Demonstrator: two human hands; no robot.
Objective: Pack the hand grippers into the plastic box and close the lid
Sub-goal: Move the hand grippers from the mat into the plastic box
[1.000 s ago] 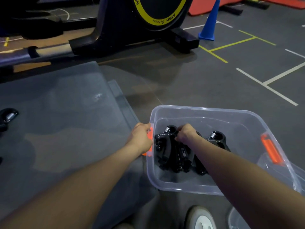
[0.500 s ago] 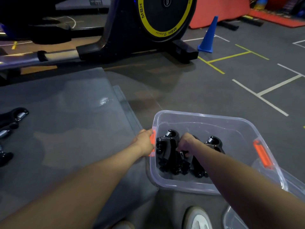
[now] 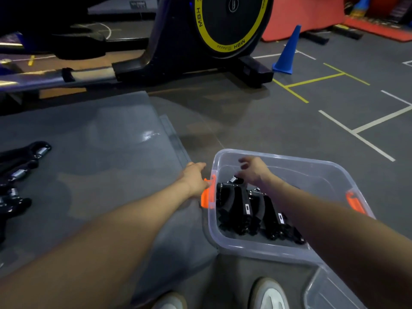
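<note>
A clear plastic box (image 3: 294, 166) with orange latches stands on the floor at lower right. Several black hand grippers (image 3: 240, 206) lie packed side by side in its left half. My right hand (image 3: 254, 170) hovers just above them inside the box, fingers loose, holding nothing. My left hand (image 3: 194, 178) rests against the box's left end at the orange latch (image 3: 208, 194). More black hand grippers (image 3: 20, 166) with silver springs lie on the grey mat at far left. The clear lid (image 3: 330, 291) lies at the bottom right corner.
A grey mat (image 3: 100, 163) covers the floor left of the box. A black exercise machine (image 3: 200, 41) with a yellow-ringed wheel stands behind it. A blue cone (image 3: 287, 52) sits at back right. My shoes (image 3: 267, 293) are at the bottom edge.
My right hand has let go of the grippers in the box and lifted above them with its fingers spread. The view has tilted up, and my left hand stays at the latch.
</note>
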